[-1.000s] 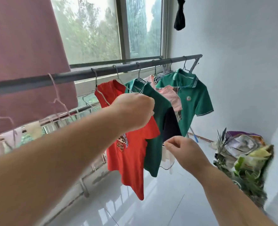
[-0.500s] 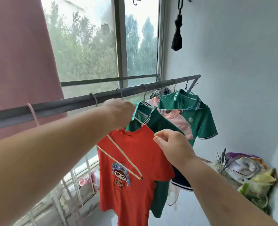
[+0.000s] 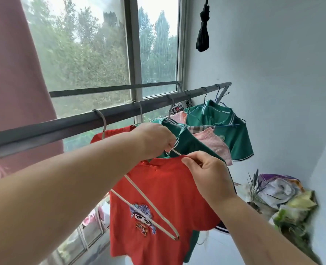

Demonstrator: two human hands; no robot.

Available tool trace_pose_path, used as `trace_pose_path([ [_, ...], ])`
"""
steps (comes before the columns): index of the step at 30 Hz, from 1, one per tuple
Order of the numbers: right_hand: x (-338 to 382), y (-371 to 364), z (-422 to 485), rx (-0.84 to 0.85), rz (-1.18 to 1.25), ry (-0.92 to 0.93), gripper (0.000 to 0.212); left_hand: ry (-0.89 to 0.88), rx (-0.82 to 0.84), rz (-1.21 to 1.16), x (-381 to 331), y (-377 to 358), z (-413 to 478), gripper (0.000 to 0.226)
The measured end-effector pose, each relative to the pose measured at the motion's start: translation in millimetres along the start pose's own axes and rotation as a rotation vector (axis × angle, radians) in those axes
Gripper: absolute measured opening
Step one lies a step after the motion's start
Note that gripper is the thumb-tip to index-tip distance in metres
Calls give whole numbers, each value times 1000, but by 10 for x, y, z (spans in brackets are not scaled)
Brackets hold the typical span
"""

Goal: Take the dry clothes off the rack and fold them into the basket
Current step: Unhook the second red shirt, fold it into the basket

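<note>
A red T-shirt (image 3: 164, 188) with a cartoon patch hangs in front of me, half off a pale wire hanger (image 3: 150, 205) that lies slanted across its front. My left hand (image 3: 154, 140) grips the top of that hanger just below the grey rack bar (image 3: 62, 129). My right hand (image 3: 206, 175) pinches the shirt's neckline and shoulder edge. Behind the red shirt hang a dark green polo (image 3: 192, 142), a pink garment (image 3: 213, 144) and a second green polo (image 3: 229, 134). No basket is in view.
A pink curtain (image 3: 14, 77) hangs at the left before the window (image 3: 101, 54). A black folded umbrella (image 3: 203, 33) hangs high on the white wall. Crumpled bags and a plant (image 3: 280, 197) crowd the floor corner at right. Another red garment (image 3: 104, 134) hangs behind my left arm.
The red T-shirt and its hanger have come off the bar and lowered. My right hand moved from the shirt's sleeve up to its neckline. The view has tilted upward.
</note>
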State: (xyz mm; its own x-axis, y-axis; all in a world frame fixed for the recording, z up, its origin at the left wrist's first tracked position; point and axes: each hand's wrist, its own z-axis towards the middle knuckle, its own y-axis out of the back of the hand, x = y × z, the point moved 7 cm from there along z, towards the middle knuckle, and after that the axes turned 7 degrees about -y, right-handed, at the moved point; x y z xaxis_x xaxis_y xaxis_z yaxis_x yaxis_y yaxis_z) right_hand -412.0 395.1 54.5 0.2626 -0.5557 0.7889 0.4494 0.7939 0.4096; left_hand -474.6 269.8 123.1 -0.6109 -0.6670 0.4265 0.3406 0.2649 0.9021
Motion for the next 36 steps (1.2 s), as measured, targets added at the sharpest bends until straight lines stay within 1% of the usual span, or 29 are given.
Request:
trace_pose_path([
  [4,-166,289,-140,-129,-62,40,8,21,-23,-30,14,34,26,31],
  [7,-380,497,-248,-139,-71,6,12,56,-111,-38,18,154,31,33],
  [10,-568,609,-339,-68,-62,-61,15,104,-212,-55,19,299,60,31],
  [12,-600,613,-328,-33,-45,-93,12,146,-265,-94,50,412,71,28],
  [15,-501,628,-246,-3,5,-107,9,221,-333,-190,92,613,52,26],
  [20,-325,458,-141,74,-44,-110,13,289,-395,-405,199,712,1,29],
  [21,-306,404,-123,102,-60,-126,15,292,-397,-417,192,725,-30,29],
  [23,-297,263,-118,212,-99,-156,18,318,-409,-438,193,723,-101,29],
  [25,-304,82,-170,335,-156,-158,18,343,-457,-489,212,751,-202,28],
  [26,-314,10,-198,366,-173,-161,18,351,-489,-521,231,780,-248,28],
  [28,-336,-55,-223,357,-143,-191,18,370,-532,-559,265,837,-341,24],
  [30,-358,-45,-201,326,-108,-238,18,372,-539,-553,256,877,-416,21],
  [33,-419,-32,-174,353,-153,-281,20,355,-532,-542,224,849,-477,25],
  [35,-457,-6,-191,384,-198,-290,21,378,-531,-555,217,821,-518,29],
  [36,-465,25,-193,371,-198,-290,21,393,-546,-578,229,824,-544,27],
])
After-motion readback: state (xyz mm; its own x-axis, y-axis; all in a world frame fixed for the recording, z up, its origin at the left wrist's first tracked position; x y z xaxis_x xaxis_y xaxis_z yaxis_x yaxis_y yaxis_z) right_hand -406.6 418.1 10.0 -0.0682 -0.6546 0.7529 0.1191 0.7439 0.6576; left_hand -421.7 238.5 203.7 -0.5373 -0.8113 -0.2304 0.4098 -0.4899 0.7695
